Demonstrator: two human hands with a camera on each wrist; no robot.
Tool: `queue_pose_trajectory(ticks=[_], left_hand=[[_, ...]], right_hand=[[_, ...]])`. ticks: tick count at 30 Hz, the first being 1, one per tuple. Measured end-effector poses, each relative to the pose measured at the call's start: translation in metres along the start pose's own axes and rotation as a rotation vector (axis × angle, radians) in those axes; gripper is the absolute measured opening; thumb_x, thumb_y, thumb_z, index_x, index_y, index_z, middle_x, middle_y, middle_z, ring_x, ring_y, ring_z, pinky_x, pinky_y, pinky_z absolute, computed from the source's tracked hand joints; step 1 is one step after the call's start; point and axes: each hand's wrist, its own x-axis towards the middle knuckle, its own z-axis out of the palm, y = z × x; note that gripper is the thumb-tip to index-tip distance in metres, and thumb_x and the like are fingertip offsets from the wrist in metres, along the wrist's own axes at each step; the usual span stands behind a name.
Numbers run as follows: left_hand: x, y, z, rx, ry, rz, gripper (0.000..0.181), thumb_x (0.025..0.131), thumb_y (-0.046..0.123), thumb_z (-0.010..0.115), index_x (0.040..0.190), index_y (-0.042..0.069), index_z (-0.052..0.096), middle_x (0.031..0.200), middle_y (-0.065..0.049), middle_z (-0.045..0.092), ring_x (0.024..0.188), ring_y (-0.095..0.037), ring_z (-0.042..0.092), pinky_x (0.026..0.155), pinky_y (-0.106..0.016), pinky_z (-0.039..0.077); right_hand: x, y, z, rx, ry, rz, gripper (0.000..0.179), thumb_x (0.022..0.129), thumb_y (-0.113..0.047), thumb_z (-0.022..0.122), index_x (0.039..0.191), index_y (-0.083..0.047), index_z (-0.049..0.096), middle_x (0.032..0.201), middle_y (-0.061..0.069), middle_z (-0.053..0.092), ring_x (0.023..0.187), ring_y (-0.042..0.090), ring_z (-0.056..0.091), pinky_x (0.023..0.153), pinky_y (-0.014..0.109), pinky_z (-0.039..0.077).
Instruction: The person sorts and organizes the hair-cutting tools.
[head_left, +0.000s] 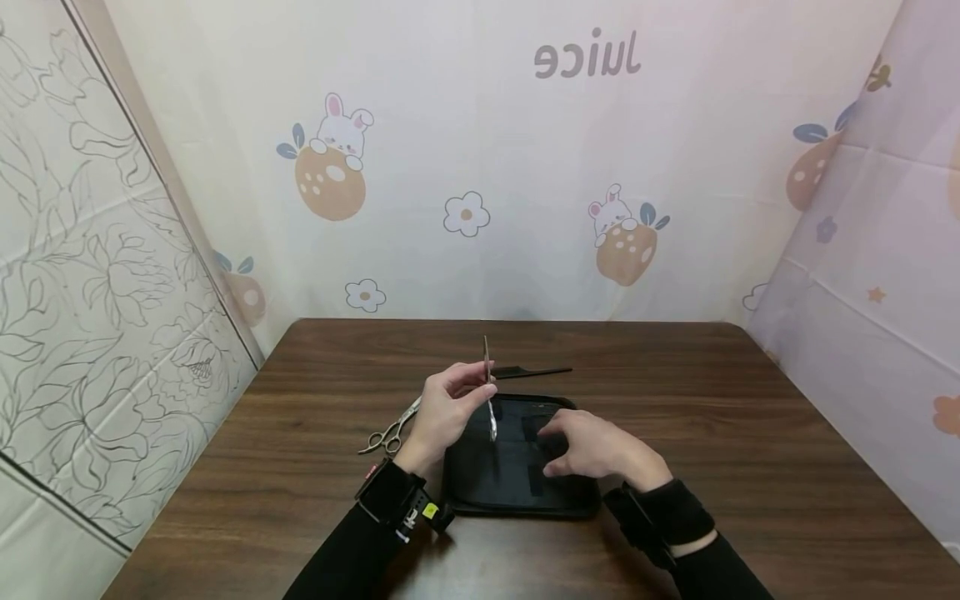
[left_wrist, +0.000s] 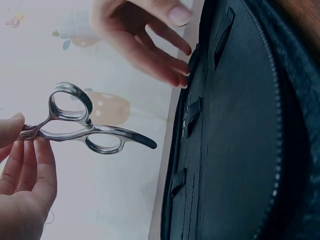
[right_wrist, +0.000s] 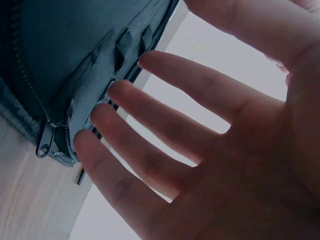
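While over the case, right fingers apart

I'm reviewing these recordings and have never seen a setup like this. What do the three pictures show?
There's no robot, just a person's bare hands. The wide picture comes from a head camera looking forward and down; the two close-ups come from wrist cameras. On the wooden table lie an open black case, a second pair of scissors and a dark, comb-like tool. The left hand pinches silver scissors, handles pointing down. The right hand, holding nothing, is over the case.
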Motion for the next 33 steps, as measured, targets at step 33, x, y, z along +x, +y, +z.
queue_pose_trajectory(ticks=[33], left_hand=[[0.004, -0.004, -0.012, 0.074, 0.029, -0.042, 0.028, 0.091, 0.001, 0.074, 0.119, 0.001, 0.074, 0.103, -0.015, 0.069, 0.095, -0.021, 0.067, 0.089, -0.035, 0.054]], right_hand=[[-0.009, 0.004, 0.018, -0.102, -0.068, 0.100, 0.073, 0.076, -0.022, 0.092, 0.140, -0.007, 0.061, 0.138, 0.009, 0.046, 0.125, 0.029, 0.043, 0.092, 0.049, 0.049]])
